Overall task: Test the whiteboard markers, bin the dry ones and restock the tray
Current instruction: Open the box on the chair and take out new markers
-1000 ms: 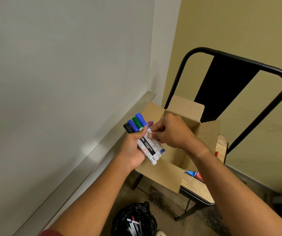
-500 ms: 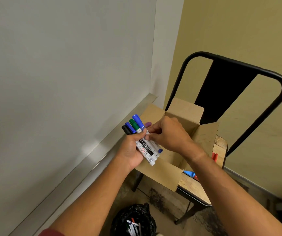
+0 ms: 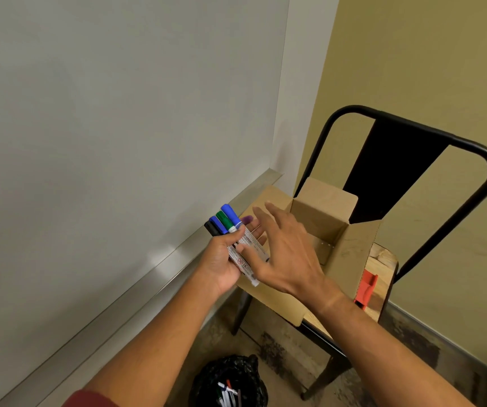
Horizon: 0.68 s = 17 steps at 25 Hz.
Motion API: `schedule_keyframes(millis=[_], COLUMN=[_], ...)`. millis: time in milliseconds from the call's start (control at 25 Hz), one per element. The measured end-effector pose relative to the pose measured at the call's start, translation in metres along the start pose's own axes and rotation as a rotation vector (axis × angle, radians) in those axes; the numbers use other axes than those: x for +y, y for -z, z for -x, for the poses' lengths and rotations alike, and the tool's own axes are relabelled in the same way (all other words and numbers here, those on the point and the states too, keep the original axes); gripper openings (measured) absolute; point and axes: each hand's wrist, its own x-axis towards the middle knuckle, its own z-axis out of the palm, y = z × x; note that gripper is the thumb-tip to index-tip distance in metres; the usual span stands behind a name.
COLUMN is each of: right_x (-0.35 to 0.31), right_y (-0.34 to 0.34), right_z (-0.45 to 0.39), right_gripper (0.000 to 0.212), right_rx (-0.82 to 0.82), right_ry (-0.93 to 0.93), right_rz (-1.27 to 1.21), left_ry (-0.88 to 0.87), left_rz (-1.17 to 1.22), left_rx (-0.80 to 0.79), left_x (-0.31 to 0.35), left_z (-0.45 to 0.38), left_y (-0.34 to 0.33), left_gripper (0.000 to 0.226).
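Observation:
My left hand [image 3: 221,261] grips a bundle of several whiteboard markers [image 3: 237,240] with black, blue, green and purple caps pointing up toward the board. My right hand [image 3: 283,251] hovers just right of the bundle with its fingers spread and straight, holding nothing; its thumb lies by the marker barrels. The metal marker tray [image 3: 160,277] runs along the bottom of the whiteboard [image 3: 104,127], just left of my hands. Behind my hands stands an open cardboard box [image 3: 345,242].
The box sits on a wooden-seated black metal chair [image 3: 406,154] against the yellow wall. A red object [image 3: 367,286] lies on the seat beside the box. On the floor below, a black bin bag [image 3: 230,383] holds several discarded markers.
My right hand has let go of the marker bundle and spread its fingers open, moving slightly right. My left hand keeps the bundle in the same spot.

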Motion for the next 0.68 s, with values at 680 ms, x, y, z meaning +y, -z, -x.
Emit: schedule_keyframes(millis=[680], right_x=[-0.1], right_y=[-0.039], right_z=[0.067], right_gripper=[0.092], right_rx=[-0.104], right_ry=[0.406], right_rz=[-0.001], left_ry=[-0.434], left_rz=[0.282], left_rx=[0.266], left_x=[-0.007], left_z=[0.169], left_y=[0.1], left_gripper=[0.044])
